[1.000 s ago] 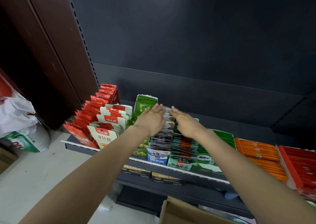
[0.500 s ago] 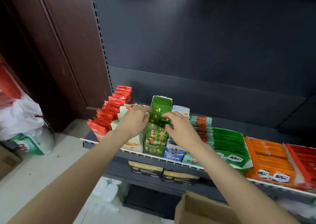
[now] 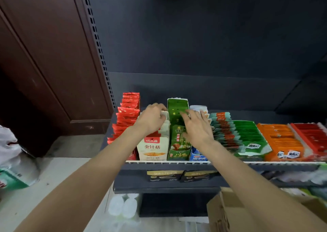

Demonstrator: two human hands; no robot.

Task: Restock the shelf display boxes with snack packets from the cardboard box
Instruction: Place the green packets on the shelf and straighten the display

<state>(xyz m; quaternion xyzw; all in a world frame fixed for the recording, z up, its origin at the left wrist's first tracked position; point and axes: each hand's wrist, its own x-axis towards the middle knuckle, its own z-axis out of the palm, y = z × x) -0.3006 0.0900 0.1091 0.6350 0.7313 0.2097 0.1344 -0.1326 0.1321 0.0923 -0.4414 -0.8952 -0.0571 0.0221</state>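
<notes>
**Evidently tidying the rows, with no packet in hand**

Evidently both hands are up on the shelf [image 3: 168,162] to square the stock, not to add to it. The left hand [image 3: 150,119] curls loosely over the tops of the white packets [image 3: 165,123] standing behind the white display box [image 3: 153,149]; whether it pinches one or merely presses them back, I cannot tell. The right hand [image 3: 198,127] lies spread and released, palm down, across the blue box's [image 3: 197,155] row, its fingertips [image 3: 184,114] touching the side of the tall green display box [image 3: 177,125]. That looks like steadying the box between its neighbours. The cardboard box [image 3: 223,212] holding the supply sits low at the right, under the right forearm, well apart from the hands. Packets stand upright in rows so that each front faces the shopper.
</notes>
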